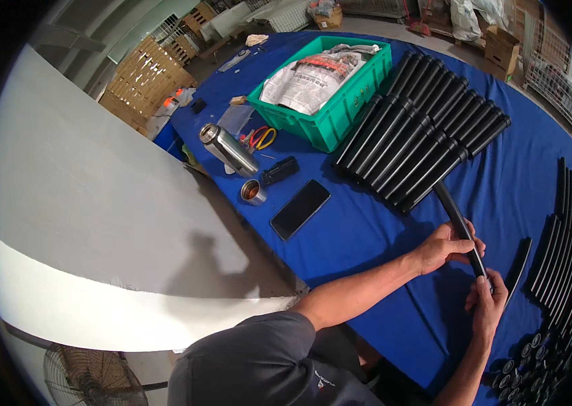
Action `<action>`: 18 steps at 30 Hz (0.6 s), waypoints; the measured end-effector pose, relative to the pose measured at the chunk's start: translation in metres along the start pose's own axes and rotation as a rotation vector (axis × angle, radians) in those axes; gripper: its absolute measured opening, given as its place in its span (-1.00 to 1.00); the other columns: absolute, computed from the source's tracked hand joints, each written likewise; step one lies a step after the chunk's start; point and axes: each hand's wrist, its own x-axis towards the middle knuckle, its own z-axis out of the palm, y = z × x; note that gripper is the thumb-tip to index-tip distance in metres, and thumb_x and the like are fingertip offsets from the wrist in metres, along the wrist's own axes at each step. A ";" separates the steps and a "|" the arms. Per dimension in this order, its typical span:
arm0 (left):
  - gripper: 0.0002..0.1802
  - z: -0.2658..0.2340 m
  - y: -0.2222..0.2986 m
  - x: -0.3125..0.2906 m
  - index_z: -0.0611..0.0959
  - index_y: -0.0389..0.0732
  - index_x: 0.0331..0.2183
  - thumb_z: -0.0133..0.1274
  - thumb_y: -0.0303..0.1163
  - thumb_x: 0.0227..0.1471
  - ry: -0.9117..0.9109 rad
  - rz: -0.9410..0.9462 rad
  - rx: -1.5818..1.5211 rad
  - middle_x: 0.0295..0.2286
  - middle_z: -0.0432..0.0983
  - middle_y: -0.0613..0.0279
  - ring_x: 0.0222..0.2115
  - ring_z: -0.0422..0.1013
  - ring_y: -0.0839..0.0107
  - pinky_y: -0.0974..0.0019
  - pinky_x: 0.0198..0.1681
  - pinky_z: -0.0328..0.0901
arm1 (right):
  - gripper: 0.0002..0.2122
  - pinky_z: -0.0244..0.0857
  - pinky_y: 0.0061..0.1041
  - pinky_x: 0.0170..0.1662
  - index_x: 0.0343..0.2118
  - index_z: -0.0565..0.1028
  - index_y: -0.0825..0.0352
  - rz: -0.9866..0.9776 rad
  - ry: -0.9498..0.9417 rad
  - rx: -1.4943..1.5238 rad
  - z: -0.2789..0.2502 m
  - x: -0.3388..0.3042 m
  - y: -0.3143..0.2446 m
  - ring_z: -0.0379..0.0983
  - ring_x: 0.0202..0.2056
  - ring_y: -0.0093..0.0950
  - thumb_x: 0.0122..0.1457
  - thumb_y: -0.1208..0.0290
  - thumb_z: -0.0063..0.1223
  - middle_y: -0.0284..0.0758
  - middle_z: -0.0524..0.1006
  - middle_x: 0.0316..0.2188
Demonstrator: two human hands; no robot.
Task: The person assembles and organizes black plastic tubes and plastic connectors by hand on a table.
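A slim black tube [455, 215] slants across the blue cloth on the right side of the table. My left hand [450, 247] is closed around its middle, thumb on top. Lower down, my right hand [488, 298] grips the same tube at its near end, with the thumb laid along it. The tube's far end reaches close to a stacked row of thicker black tubes with collars [421, 128]. To the right of my right hand lies a single loose black strip [519, 271].
Many thin black rods [567, 250] lie at the right, with small round black caps [526, 362] below them. A green crate [330, 135] holding printed paper stands at the back. Nearer are a steel flask [230, 150], its cup [253, 193], scissors [263, 138] and a phone [301, 209].
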 end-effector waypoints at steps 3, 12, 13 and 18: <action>-0.75 0.001 0.000 0.001 0.45 -0.14 -0.23 0.18 -0.36 0.10 0.078 -0.032 0.042 -0.26 0.58 0.10 -0.16 0.53 0.27 0.15 -0.09 0.51 | -0.72 0.20 -0.72 -0.57 -0.10 0.47 0.42 -1.033 0.368 -0.920 0.012 0.018 0.007 0.33 -0.64 -0.70 0.16 0.46 0.19 -0.43 0.45 -0.55; -0.75 0.006 0.002 -0.002 0.46 -0.13 -0.23 0.18 -0.36 0.09 0.053 -0.021 -0.007 -0.27 0.58 0.05 -0.15 0.54 0.26 0.19 -0.10 0.52 | -0.74 0.27 -0.70 -0.56 -0.10 0.46 0.45 -0.325 0.172 -0.207 0.006 0.007 0.012 0.38 -0.62 -0.67 0.24 0.38 0.09 -0.41 0.44 -0.58; -0.75 0.004 0.000 -0.001 0.46 -0.13 -0.23 0.18 -0.36 0.09 0.054 -0.021 -0.006 -0.27 0.58 0.05 -0.15 0.54 0.26 0.19 -0.10 0.52 | -0.73 0.28 -0.70 -0.54 -0.10 0.46 0.45 -0.594 0.272 -0.557 0.001 0.012 0.018 0.38 -0.62 -0.66 0.25 0.37 0.09 -0.40 0.45 -0.57; -0.73 -0.002 0.001 0.000 0.45 -0.14 -0.21 0.19 -0.37 0.08 0.016 -0.004 0.026 -0.26 0.58 0.06 -0.15 0.54 0.26 0.20 -0.14 0.53 | -0.74 0.28 -0.70 -0.51 -0.11 0.47 0.45 -0.201 0.126 -0.094 0.007 0.002 0.005 0.37 -0.63 -0.64 0.22 0.40 0.14 -0.38 0.47 -0.55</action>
